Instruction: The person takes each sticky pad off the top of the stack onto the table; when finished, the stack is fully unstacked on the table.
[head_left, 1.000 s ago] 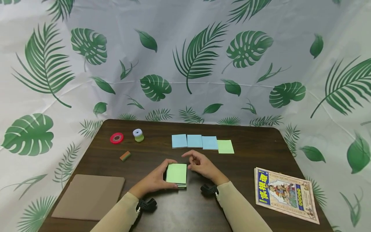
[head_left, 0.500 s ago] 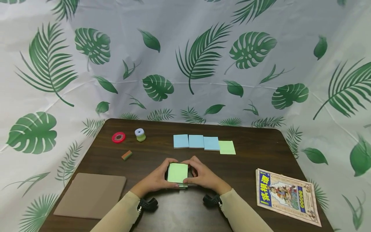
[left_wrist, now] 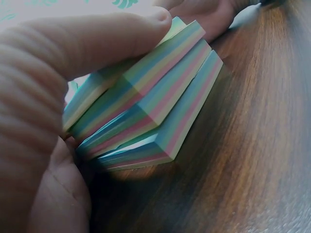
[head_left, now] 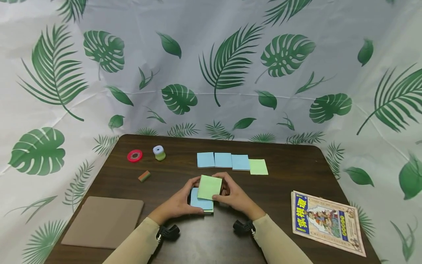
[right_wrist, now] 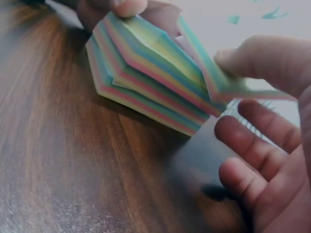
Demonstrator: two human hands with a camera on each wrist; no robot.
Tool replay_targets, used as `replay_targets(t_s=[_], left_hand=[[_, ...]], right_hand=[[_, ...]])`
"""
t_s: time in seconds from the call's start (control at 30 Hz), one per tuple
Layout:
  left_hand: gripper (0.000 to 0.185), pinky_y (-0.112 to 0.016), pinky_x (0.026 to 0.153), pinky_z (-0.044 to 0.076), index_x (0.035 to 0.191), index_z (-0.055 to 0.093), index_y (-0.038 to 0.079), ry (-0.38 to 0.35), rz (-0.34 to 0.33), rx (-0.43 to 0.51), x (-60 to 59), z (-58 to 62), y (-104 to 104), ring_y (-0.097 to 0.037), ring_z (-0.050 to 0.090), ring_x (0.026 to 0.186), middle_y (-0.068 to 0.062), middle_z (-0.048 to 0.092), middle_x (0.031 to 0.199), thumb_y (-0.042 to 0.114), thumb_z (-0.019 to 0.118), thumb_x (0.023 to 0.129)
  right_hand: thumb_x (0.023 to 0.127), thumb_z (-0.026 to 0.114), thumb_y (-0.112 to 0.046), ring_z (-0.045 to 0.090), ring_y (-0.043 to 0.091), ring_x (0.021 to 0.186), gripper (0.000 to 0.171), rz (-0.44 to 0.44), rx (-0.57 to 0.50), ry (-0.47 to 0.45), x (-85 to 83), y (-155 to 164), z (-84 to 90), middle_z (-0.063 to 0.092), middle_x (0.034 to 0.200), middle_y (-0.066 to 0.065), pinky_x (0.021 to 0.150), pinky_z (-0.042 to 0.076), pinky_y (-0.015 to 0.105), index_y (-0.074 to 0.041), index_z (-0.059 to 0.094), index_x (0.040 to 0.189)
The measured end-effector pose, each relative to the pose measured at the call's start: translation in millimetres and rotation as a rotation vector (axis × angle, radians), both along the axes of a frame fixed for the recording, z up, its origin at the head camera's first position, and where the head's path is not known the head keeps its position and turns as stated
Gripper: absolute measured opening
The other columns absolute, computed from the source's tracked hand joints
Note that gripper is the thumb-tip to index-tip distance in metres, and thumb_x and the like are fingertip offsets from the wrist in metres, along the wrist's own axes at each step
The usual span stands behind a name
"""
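In the head view my left hand [head_left: 178, 203] grips the sides of a stack of sticky note pads [head_left: 199, 202] on the table, a blue sheet now showing on top. My right hand [head_left: 235, 194] pinches a green-topped sticky note pad [head_left: 209, 187] between thumb and fingers, tilted and partly overlapping the stack. The left wrist view shows the stack's striped edges [left_wrist: 155, 102], its pads unevenly aligned under my thumb. In the right wrist view the pinched pad [right_wrist: 199, 53] stands tilted at the stack's end; my other fingers [right_wrist: 243, 138] are loosely bent.
Behind my hands three blue pads [head_left: 223, 160] and a green one [head_left: 258, 167] form a row. A red ring [head_left: 134, 156], a white-and-green roll [head_left: 159, 153] and a small orange-green block [head_left: 144, 176] lie back left. A brown mat [head_left: 103, 222] lies left, booklets [head_left: 326, 222] right.
My right hand came in to the stack, took hold of the green-topped pad and shifted it up and right, exposing a blue sheet below. My left hand stayed on the stack.
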State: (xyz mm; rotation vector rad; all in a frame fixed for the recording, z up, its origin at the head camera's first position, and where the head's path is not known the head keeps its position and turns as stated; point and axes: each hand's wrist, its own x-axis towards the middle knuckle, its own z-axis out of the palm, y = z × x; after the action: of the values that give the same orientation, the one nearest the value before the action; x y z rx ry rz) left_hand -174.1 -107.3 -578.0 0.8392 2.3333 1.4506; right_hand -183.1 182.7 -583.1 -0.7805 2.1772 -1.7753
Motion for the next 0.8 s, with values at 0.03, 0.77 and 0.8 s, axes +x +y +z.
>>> replay_targets(t_s=[0.03, 0.77, 0.8], left_hand=[[0.117, -0.039, 0.115, 0.044, 0.172, 0.023, 0.024, -0.004, -0.001, 0.003, 0.1, -0.1, -0.5, -0.02, 0.054, 0.139, -0.001, 0.054, 0.155, 0.041, 0.097, 0.083], [0.08, -0.031, 0.091, 0.052, 0.15, 0.05, 0.021, -0.019, -0.035, 0.016, -1.3, -1.2, -1.2, -0.018, 0.062, 0.107, -0.005, 0.063, 0.136, 0.036, 0.096, 0.086], [0.08, -0.031, 0.091, 0.052, 0.15, 0.05, 0.022, -0.016, -0.036, 0.017, -1.6, -1.4, -1.1, -0.018, 0.061, 0.107, -0.005, 0.063, 0.136, 0.036, 0.095, 0.086]], right_hand=[[0.101, 0.081, -0.014, 0.063, 0.016, 0.089, 0.07, -0.004, -0.031, -0.008, -0.6, 0.1, -0.7, 0.065, 0.127, 0.011, 0.067, 0.054, 0.026, -0.019, 0.042, 0.159], [0.103, 0.075, -0.004, 0.066, 0.017, 0.08, 0.012, -0.565, -0.046, 0.155, -4.9, -7.3, -6.6, 0.063, 0.106, 0.013, 0.066, 0.065, 0.032, -0.008, 0.08, 0.112], [0.102, 0.075, -0.004, 0.065, 0.016, 0.078, 0.012, -0.595, 0.004, 0.17, -4.4, -7.9, -6.2, 0.064, 0.104, 0.012, 0.065, 0.064, 0.031, -0.01, 0.081, 0.11]])
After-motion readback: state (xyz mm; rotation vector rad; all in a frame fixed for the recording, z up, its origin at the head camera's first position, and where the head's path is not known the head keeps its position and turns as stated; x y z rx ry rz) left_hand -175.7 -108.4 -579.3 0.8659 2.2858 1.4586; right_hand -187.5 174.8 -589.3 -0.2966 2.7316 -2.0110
